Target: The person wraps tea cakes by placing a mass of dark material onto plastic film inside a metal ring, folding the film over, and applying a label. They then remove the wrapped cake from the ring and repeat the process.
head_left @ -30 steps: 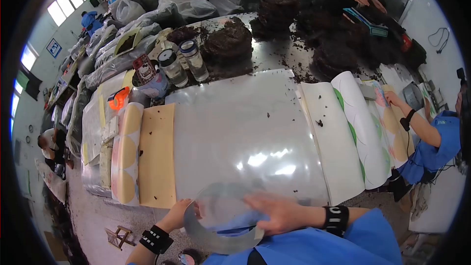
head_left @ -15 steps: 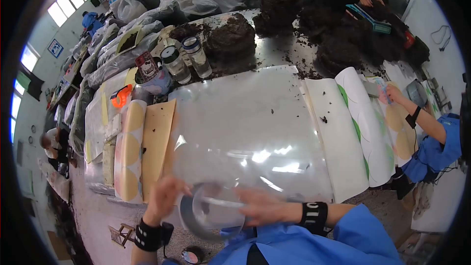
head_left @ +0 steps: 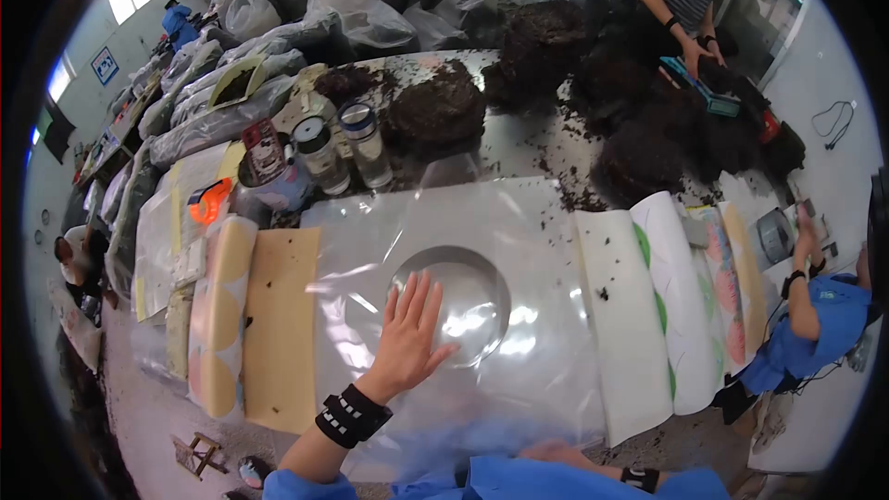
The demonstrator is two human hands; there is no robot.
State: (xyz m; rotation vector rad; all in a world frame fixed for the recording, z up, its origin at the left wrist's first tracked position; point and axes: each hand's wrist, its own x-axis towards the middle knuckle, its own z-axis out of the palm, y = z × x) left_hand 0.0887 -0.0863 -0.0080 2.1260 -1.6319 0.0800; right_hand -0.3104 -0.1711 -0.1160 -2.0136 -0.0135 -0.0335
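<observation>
My left hand [head_left: 407, 335] lies flat with spread fingers on clear plastic film [head_left: 546, 389], at the lower left of a grey ring [head_left: 501, 282]. The ring appears to rest beneath or against the film, on a clear, glossy sheet [head_left: 361, 231]. Close to my body at the front edge, my right hand [head_left: 556, 453] is smeared by motion. Its fingers are hard to make out, and what it touches cannot be told.
Patterned rolled sheets flank the work surface on the left [head_left: 222, 315] and right [head_left: 681, 306]. Two lidded jars [head_left: 321, 157] stand behind, beside an orange tape dispenser [head_left: 211, 201]. Dark fibrous clumps [head_left: 435, 111] cover the back. Other people work at right and back right.
The ring has gone from between my hands onto the sheet, and film now spreads there. My left hand has moved forward and flattened; my right hand has drawn back towards my body.
</observation>
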